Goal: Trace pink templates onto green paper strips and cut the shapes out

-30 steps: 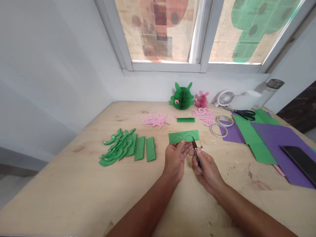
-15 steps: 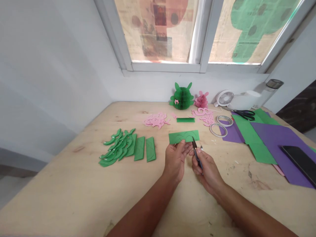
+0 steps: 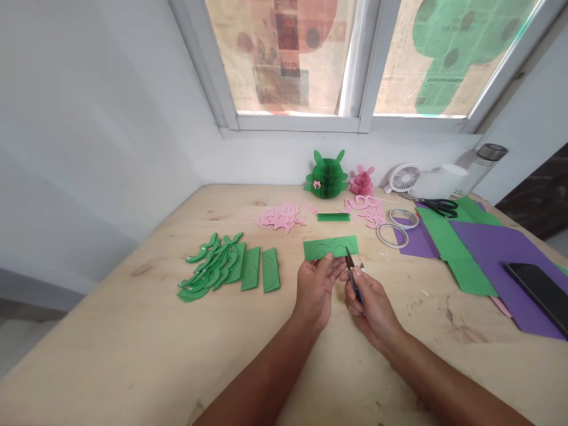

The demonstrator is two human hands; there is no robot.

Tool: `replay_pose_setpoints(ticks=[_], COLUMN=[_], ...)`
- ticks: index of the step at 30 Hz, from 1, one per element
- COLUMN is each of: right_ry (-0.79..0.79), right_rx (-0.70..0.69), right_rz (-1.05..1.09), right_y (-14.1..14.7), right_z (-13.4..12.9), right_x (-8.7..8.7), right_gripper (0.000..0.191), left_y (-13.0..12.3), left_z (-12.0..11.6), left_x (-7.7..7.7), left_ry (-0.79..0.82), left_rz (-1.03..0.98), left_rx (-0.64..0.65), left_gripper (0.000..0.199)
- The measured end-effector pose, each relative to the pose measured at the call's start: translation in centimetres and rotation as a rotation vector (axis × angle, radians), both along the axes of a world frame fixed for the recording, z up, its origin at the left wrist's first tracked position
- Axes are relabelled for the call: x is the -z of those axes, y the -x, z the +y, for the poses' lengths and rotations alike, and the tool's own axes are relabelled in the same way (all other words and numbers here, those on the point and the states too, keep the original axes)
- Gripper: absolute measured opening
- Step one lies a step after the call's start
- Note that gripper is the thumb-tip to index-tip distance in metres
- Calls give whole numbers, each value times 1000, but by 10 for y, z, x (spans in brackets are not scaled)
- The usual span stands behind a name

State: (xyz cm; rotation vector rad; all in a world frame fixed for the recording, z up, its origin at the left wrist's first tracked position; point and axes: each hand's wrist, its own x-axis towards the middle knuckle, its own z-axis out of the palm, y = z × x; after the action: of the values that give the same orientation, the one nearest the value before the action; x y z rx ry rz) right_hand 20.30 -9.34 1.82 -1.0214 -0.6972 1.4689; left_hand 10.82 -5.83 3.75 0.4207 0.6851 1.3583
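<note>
Between the thumb and fingers of my left hand (image 3: 316, 290) is a green paper strip (image 3: 317, 248) with curved lines drawn on it. My right hand (image 3: 371, 302) grips small dark-handled scissors (image 3: 354, 278), their blades at the strip's lower right edge. To the left lie two more marked green strips, one of them nearest my left hand (image 3: 271, 270), beside a pile of cut green curved pieces (image 3: 212, 266). A folded green paper piece (image 3: 333, 217) rests beyond the held strip.
Pink cut pieces (image 3: 283, 217) lie farther back, before a green paper figure (image 3: 328, 177) and a pink one (image 3: 362, 180). Tape rolls (image 3: 393, 235), black scissors (image 3: 439, 207), purple paper (image 3: 492, 254) and a phone (image 3: 539, 290) are at right. A small fan (image 3: 404, 177) stands behind.
Almost nothing differs. The whole view has shifted very slightly; both hands keep their hold, and the scissors stay at the same edge of the strip.
</note>
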Motion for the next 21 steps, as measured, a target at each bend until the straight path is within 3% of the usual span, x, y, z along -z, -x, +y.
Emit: replay_pose_setpoints(ticks=[21], right_ry=[-2], right_rx=[8], right_rz=[-2], right_y=[1], right_z=[0], right_x=[0], right_gripper=[36], left_y=[0], left_z=[0], left_x=[0], left_ry=[1], left_rz=[-5], left_rx=[-6], left_gripper=[28])
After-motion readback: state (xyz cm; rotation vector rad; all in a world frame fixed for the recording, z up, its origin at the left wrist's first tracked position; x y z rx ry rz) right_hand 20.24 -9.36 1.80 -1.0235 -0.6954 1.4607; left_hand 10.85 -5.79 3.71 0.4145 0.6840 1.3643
